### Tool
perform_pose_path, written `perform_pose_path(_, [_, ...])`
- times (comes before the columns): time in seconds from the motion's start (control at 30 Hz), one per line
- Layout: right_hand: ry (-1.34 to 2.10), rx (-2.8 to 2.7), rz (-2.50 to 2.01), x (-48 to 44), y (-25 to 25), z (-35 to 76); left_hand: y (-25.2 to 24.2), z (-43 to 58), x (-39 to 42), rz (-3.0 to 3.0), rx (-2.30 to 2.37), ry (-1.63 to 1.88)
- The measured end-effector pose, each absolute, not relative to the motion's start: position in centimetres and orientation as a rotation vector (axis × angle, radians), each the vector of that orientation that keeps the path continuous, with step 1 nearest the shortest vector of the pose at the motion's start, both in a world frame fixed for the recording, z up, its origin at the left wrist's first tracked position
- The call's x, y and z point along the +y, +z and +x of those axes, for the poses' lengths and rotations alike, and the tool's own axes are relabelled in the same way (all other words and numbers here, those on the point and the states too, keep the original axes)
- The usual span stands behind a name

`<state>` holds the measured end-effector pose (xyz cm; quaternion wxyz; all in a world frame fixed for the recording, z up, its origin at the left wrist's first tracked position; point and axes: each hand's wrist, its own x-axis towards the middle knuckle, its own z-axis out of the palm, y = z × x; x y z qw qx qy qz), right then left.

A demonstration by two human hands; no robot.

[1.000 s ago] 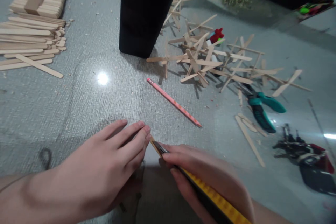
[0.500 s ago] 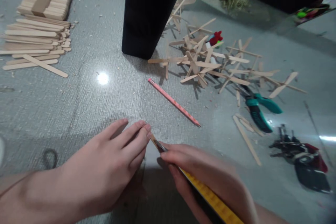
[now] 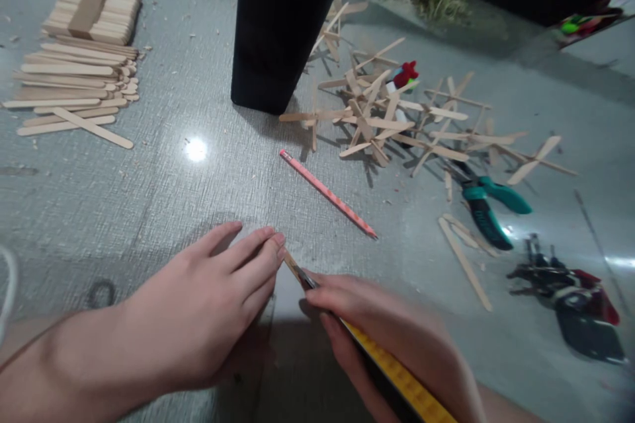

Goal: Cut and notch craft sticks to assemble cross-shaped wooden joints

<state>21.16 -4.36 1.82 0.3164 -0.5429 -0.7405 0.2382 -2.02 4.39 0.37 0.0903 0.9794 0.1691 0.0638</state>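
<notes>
My left hand (image 3: 213,297) is closed, its fingertips pinching a wooden craft stick (image 3: 291,262) near the surface. Only a short end of that stick shows past the fingers. My right hand (image 3: 381,314) is wrapped round a yellow and black utility knife (image 3: 399,369). The knife's blade (image 3: 306,279) lies against the stick just right of my left fingertips. Beyond both hands rests a pink pencil (image 3: 327,193), its tip toward the right.
Loose craft sticks (image 3: 74,82) and a banded bundle (image 3: 102,10) lie at the left. A black upright block (image 3: 270,33) stands at the back. Joined stick pieces (image 3: 372,112), teal-handled pliers (image 3: 483,211), loose sticks (image 3: 466,264) and a dark glue-gun-like tool (image 3: 570,304) are at the right.
The view has shifted slightly, so the stick piles at the left appear a little lower and further right. My hands keep nearly the same pose, with the blade still at the stick.
</notes>
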Motion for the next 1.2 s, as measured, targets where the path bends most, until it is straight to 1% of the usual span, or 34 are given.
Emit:
perform_pose_path(0.2, [0.65, -1.926, -1.405, -4.7, 1.6, 21.5, 0.4, -2.0, 4.5, 2.892, 0.492, 0.175])
perform_pose_path(0.47, [0.636, -2.031, -1.395, -4.1, 1.9, 22.2, 0.4, -2.3, 4.7, 2.812, 0.493, 0.245])
perform_pose_path(0.63, [0.565, -2.005, -1.364, -3.4, 2.1, 22.7, 0.3, -2.3, 4.6, 2.784, 0.498, 0.247])
perform_pose_path(0.87, [0.651, -1.994, -1.357, -2.8, 1.7, 22.5, 0.5, -2.1, 4.2, 2.734, 0.585, 0.237])
perform_pose_path(1.2, [0.705, -1.962, -1.316, -2.7, 1.3, 22.7, 0.6, -2.1, 4.0, 2.753, 0.594, 0.221])
